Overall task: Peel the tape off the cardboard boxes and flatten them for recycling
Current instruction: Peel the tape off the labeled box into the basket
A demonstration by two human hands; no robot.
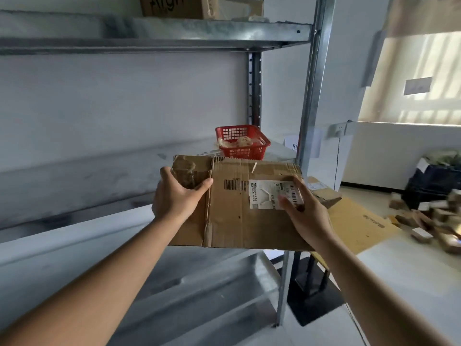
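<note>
One flattened cardboard box [234, 208] is held in the air in front of a metal shelving unit [309, 101], between two hands. The left hand [174, 196] grips its left end: the thumb lies across the top face near a crumpled patch of brown tape [185, 171], while the fingers [166, 172] curl over the far left edge. The right hand [306, 208] holds the right side, its thumb pressed on the one white shipping label [269, 194]; its other fingers seem to wrap under the right edge, though blur there makes this hard to confirm. One printed barcode sits left of the label. Behind the box, one red basket [243, 142] stands on the shelf (with pale crumpled scraps inside). Two boxes rest on the top shelf [154, 33]. Flat cardboard and a heap of small pieces lie on the floor [411, 265] to the right.
</note>
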